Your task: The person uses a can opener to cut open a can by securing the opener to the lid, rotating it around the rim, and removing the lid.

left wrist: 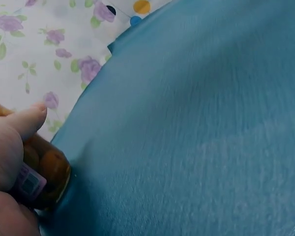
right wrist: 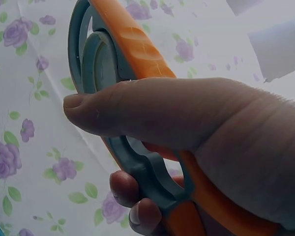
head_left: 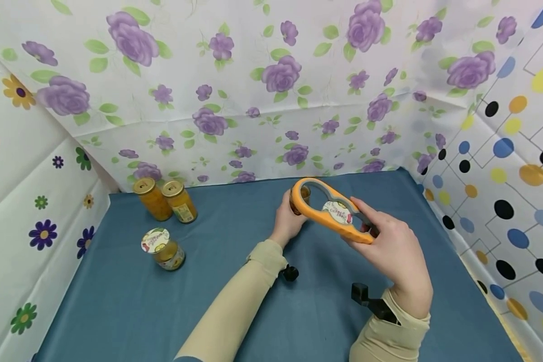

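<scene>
My left hand [head_left: 287, 221] grips a glass jar [left wrist: 51, 167] with dark orange-brown contents and a small barcode label. It stands near the back of the blue table, its upper part partly hidden by my fingers. In my right hand [head_left: 391, 246] is an orange and grey jar opener [head_left: 319, 216], held by one end with the thumb across it. The opener's far loop overlaps the jar in the head view. A white printed lid [head_left: 338, 212] shows in the opener's middle opening; the right wrist view has a round rim [right wrist: 105, 64] there, close to my thumb.
On the left stand two jars with gold lids, one orange jar [head_left: 154, 201] and one labelled jar [head_left: 183, 206]. Nearer is a short jar [head_left: 169, 256] with a white printed lid. Patterned cloth walls [head_left: 253, 100] border the blue tabletop [head_left: 117, 301] at the back and sides.
</scene>
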A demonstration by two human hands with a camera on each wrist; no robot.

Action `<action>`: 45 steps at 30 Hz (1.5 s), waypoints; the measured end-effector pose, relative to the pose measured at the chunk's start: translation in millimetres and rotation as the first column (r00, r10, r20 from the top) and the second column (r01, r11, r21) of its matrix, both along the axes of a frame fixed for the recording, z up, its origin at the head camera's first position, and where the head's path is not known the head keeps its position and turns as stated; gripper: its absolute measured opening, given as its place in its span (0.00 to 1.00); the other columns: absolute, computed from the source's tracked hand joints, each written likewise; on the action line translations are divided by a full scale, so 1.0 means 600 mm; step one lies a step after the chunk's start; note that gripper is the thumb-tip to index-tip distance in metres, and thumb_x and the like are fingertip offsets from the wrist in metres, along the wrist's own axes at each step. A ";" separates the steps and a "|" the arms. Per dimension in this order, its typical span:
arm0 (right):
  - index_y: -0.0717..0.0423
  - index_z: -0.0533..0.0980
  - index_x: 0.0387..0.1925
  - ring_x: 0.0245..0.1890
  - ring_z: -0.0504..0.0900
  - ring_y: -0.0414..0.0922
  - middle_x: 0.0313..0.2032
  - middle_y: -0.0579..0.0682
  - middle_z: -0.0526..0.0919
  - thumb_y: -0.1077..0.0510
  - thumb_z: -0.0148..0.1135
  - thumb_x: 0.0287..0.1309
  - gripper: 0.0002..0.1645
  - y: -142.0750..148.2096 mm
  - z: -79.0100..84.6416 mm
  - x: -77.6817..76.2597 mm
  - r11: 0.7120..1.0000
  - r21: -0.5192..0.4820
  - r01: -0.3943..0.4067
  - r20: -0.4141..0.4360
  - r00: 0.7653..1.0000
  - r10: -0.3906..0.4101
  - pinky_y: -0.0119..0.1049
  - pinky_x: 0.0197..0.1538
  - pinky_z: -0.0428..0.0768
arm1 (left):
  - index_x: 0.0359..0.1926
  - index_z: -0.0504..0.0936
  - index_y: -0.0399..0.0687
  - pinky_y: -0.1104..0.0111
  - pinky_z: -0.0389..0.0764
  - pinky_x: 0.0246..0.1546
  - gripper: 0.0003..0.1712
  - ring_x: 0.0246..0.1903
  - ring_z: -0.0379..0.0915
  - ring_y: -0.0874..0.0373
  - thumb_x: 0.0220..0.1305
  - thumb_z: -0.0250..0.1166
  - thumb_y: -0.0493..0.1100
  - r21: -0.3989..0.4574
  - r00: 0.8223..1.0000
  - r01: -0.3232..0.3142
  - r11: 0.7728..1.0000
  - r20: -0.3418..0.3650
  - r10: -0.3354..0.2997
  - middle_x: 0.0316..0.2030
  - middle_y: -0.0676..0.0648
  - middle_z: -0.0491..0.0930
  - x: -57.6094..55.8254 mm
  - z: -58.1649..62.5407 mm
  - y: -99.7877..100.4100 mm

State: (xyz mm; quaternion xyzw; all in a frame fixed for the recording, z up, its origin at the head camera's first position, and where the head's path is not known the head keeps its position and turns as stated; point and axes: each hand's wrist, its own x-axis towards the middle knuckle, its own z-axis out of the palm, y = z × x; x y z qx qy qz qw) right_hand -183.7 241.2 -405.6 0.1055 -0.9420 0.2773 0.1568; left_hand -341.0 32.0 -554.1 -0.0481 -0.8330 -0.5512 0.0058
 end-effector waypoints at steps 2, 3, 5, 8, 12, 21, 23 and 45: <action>0.38 0.73 0.77 0.30 0.77 0.41 0.35 0.45 0.84 0.46 0.82 0.60 0.46 -0.002 -0.001 -0.001 1.000 0.006 -0.004 0.002 1.000 0.004 0.41 0.32 0.75 | 0.86 0.53 0.50 0.50 0.77 0.66 0.54 0.64 0.76 0.44 0.70 0.76 0.43 0.004 1.000 -0.002 1.000 -0.003 0.002 0.68 0.41 0.77 0.002 0.002 -0.002; 0.38 0.73 0.77 0.30 0.77 0.41 0.35 0.45 0.84 0.46 0.82 0.60 0.46 -0.003 -0.001 -0.001 1.000 0.009 -0.006 0.002 1.000 0.006 0.41 0.32 0.75 | 0.86 0.50 0.49 0.51 0.76 0.67 0.56 0.65 0.75 0.44 0.69 0.76 0.43 0.006 1.000 -0.003 1.000 -0.004 0.003 0.69 0.41 0.76 0.002 0.002 -0.003; 0.38 0.73 0.77 0.29 0.77 0.41 0.35 0.45 0.84 0.45 0.81 0.60 0.45 -0.004 0.000 -0.003 1.000 0.016 -0.009 0.003 1.000 0.009 0.42 0.32 0.75 | 0.87 0.45 0.50 0.51 0.76 0.67 0.61 0.65 0.76 0.45 0.68 0.77 0.41 0.022 1.000 -0.003 1.000 0.003 0.002 0.70 0.42 0.75 0.003 0.005 -0.006; 0.39 0.73 0.77 0.29 0.76 0.41 0.35 0.45 0.83 0.45 0.81 0.61 0.45 -0.005 0.000 -0.005 0.999 0.028 -0.016 0.007 1.000 0.016 0.42 0.32 0.75 | 0.88 0.39 0.52 0.52 0.76 0.68 0.67 0.65 0.76 0.47 0.66 0.79 0.40 0.047 1.000 -0.005 0.999 0.021 0.004 0.71 0.45 0.74 0.005 0.008 -0.010; 0.39 0.73 0.77 0.30 0.76 0.42 0.35 0.45 0.83 0.45 0.81 0.61 0.45 -0.007 0.001 -0.006 0.999 0.038 -0.027 0.020 0.999 0.027 0.42 0.32 0.75 | 0.88 0.40 0.57 0.50 0.72 0.72 0.70 0.71 0.70 0.46 0.62 0.82 0.40 0.072 0.998 -0.023 0.997 0.062 0.019 0.75 0.44 0.69 0.010 0.010 -0.018; 0.41 0.73 0.78 0.30 0.76 0.43 0.35 0.45 0.82 0.46 0.80 0.61 0.45 -0.012 -0.001 -0.007 0.998 0.041 -0.045 0.051 0.998 0.043 0.42 0.32 0.75 | 0.88 0.42 0.62 0.43 0.64 0.76 0.72 0.79 0.56 0.43 0.58 0.85 0.46 0.119 0.994 -0.063 0.991 0.100 0.052 0.80 0.43 0.61 0.033 0.011 -0.043; 0.40 0.72 0.78 0.30 0.76 0.43 0.35 0.45 0.82 0.45 0.80 0.61 0.46 -0.013 -0.002 -0.007 0.998 0.040 -0.047 0.059 0.997 0.044 0.42 0.32 0.74 | 0.88 0.42 0.64 0.44 0.64 0.76 0.73 0.80 0.55 0.43 0.57 0.86 0.48 0.148 0.992 -0.079 0.986 0.112 0.063 0.80 0.45 0.61 0.043 0.011 -0.053; 0.36 0.74 0.76 0.29 0.72 0.41 0.33 0.39 0.78 0.51 0.85 0.55 0.48 -0.058 -0.006 -0.017 0.965 0.085 -0.248 0.082 0.967 0.242 0.39 0.31 0.74 | 0.84 0.62 0.58 0.62 0.82 0.62 0.44 0.61 0.81 0.50 0.74 0.67 0.30 0.572 0.999 0.039 0.819 -0.017 -0.036 0.71 0.40 0.75 0.170 0.123 -0.228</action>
